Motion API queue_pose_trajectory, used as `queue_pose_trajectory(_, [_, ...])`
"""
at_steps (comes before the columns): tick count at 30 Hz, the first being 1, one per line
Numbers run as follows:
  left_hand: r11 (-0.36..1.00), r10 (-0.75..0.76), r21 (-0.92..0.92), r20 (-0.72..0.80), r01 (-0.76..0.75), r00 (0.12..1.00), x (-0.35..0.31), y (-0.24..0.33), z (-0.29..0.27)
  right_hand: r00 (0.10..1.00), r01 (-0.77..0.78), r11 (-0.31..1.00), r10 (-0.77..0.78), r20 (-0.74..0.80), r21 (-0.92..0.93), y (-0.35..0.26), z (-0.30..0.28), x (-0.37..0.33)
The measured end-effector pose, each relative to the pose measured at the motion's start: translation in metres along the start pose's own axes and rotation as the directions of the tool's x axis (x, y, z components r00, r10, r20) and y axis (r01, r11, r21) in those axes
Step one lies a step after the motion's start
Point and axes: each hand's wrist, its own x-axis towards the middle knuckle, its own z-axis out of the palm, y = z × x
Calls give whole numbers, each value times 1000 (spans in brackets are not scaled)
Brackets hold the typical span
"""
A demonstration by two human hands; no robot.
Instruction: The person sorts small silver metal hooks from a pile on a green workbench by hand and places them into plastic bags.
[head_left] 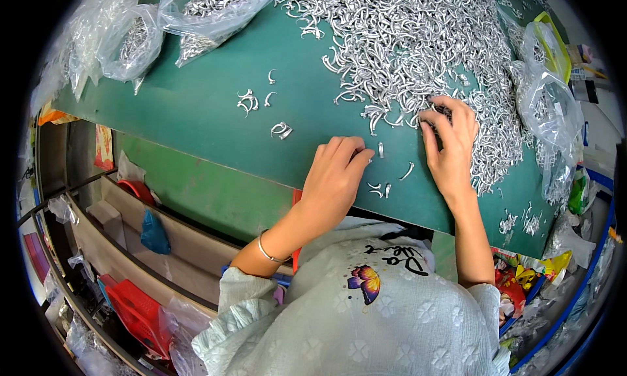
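Note:
A large heap of small, curved silver metal parts (405, 43) covers the right and far side of the green table (196, 114). My right hand (454, 144) is at the heap's near edge, thumb and index fingertips close together among the parts; what they pinch is hidden. Near the table's front edge, my left hand (334, 177) has its fingers curled and pressed together. A speck of silver shows by its fingertips, too small to name. Between my hands lie several loose metal parts (381, 150). Farther left, a small pair of parts (281, 130) lies beside a few scattered ones (248, 101).
Clear plastic bags of metal parts (215, 16) stand at the far left, and another bag (548, 108) at the right edge, by a yellow-green basket (555, 49). Below the table at left are a tan trough (189, 265) and a red plastic basket (137, 310).

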Motion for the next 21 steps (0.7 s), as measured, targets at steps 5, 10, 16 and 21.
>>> queue_pose_trajectory(5, [989,109,88,73,-115,991,4,7,8,969,202,957,-226,99,206,-31,9,18])
queue_pose_trajectory(10, [995,95,23,81,-98,992,2,6,1,973,200,978,-206,101,66,5,1,4])
queue_pose_trajectory(16, [996,87,-34,25,-86,996,1,4,2,996,-52,982,37,-85,-180,21,-19,-12])
queue_pose_trajectory(21, [996,78,-54,24,-77,997,3,9,4,995,-14,1000,12,-97,-22,-8,-15,-7])
